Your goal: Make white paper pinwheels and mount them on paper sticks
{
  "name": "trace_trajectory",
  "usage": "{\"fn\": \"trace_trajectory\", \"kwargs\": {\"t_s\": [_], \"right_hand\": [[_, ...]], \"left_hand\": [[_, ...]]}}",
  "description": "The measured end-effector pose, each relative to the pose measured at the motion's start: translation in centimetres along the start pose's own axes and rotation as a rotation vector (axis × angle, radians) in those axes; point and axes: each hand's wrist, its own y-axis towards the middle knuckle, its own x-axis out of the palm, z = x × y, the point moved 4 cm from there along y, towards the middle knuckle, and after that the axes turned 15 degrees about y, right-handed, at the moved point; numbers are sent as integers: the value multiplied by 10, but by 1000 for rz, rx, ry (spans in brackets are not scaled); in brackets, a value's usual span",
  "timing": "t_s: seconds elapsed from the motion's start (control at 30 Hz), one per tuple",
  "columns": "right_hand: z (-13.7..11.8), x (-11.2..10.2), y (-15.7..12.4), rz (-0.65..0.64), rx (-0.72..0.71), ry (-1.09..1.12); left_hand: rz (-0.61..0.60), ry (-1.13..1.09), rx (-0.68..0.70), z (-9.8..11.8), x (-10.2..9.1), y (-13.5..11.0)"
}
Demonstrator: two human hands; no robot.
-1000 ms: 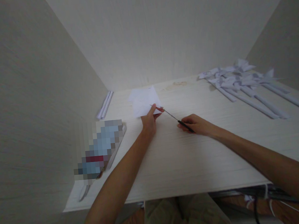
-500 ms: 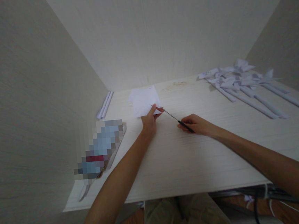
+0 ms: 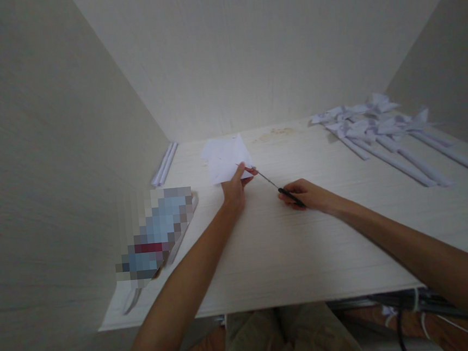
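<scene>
My left hand (image 3: 234, 189) pinches the near right corner of a white sheet of paper (image 3: 222, 160), thumb on top and fingers below. In my right hand (image 3: 303, 194) is a slim black-handled tool (image 3: 290, 197) with a thin metal shaft; its exact kind is unclear. The shaft slants up and left to the fingertips of my left hand, by the paper's corner. A thin dark line shows past the thumb, perhaps the tool's end. Where the shaft meets the paper is partly hidden by my fingers.
Several paper pinwheels (image 3: 371, 122) on rolled paper sticks lie at the back right. Rolled paper tubes (image 3: 165, 164) rest by the left wall. A blurred-out object (image 3: 157, 234) lies at the left, beside a pale strip (image 3: 183, 229). The white tabletop (image 3: 291, 269) ends before my legs.
Both hands keep nearly the same place. The tool's black handle has tilted slightly in my right hand, and the paper has shifted a tiny bit.
</scene>
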Motion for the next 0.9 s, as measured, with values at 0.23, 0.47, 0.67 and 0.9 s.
{"fn": "trace_trajectory", "kwargs": {"t_s": [0.23,0.47,0.67,0.9], "right_hand": [[2,-1,1,-18,-11,11],[6,-3,2,-12,-10,18],[9,-4,4,-5,3,6],[9,-5,3,20,26,-13]], "left_hand": [[14,-30,-7,-1,0,1],[18,-17,-17,-1,0,1],[22,-18,-31,-1,0,2],[-14,-15,9,-2,-1,2]]}}
